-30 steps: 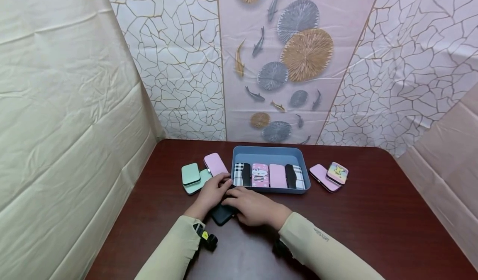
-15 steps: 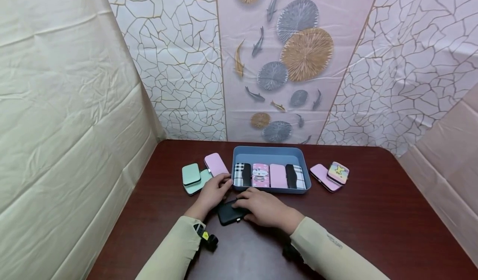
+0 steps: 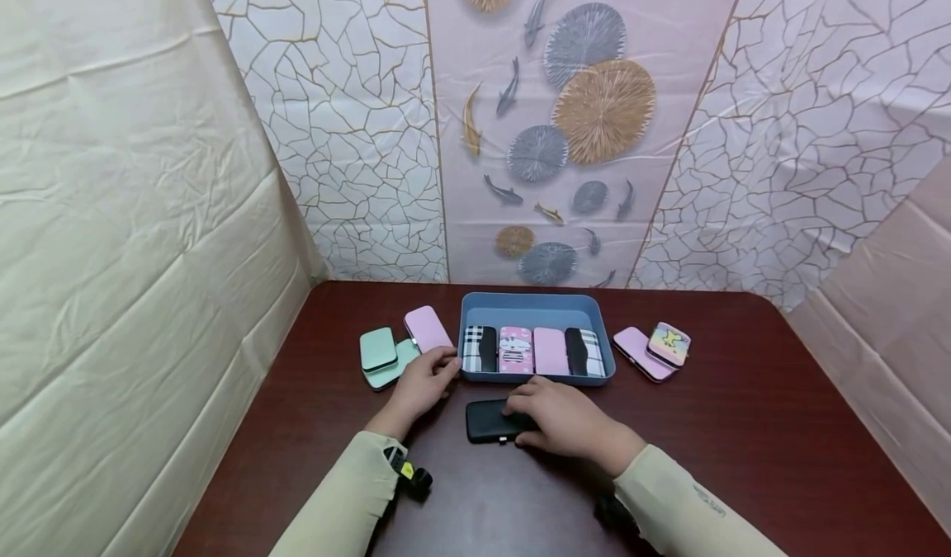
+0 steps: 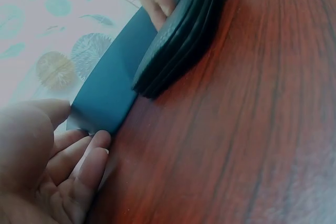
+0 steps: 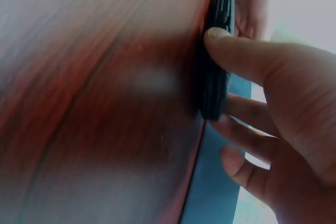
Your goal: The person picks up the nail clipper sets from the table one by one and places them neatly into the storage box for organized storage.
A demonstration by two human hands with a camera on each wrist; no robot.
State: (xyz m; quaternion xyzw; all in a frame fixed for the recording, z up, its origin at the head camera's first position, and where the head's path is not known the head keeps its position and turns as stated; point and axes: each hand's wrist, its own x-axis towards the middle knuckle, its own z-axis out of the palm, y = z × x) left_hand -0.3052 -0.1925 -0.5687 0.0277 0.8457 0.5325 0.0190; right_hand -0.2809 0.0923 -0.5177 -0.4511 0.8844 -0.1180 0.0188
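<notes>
In the head view my right hand (image 3: pixel 565 421) grips a black flat case (image 3: pixel 486 422) with a small metal clasp, in front of the blue tray (image 3: pixel 535 379). The right wrist view shows the thumb on the near edge of the case (image 5: pixel 215 95) and fingers on its far side. My left hand (image 3: pixel 419 388) touches the left front corner of the tray with relaxed fingers; the left wrist view shows its fingertips (image 4: pixel 101 139) against the tray's end. Inside the tray stand plaid cases, a pink cat-print case (image 3: pixel 516 349) and a plain pink case (image 3: pixel 551 351) in a row.
Left of the tray lie two mint cases (image 3: pixel 379 348) and a pink case (image 3: pixel 428 328). At right, a pink case (image 3: pixel 637 351) lies partly under a small cartoon-print case (image 3: pixel 669 344). Patterned cloth (image 3: pixel 371 128) hangs behind the brown table (image 3: pixel 743 425).
My right hand has carried the black case rightward from beside the left hand and turned it lengthwise along the tray's front. The left hand has stayed at the tray's corner.
</notes>
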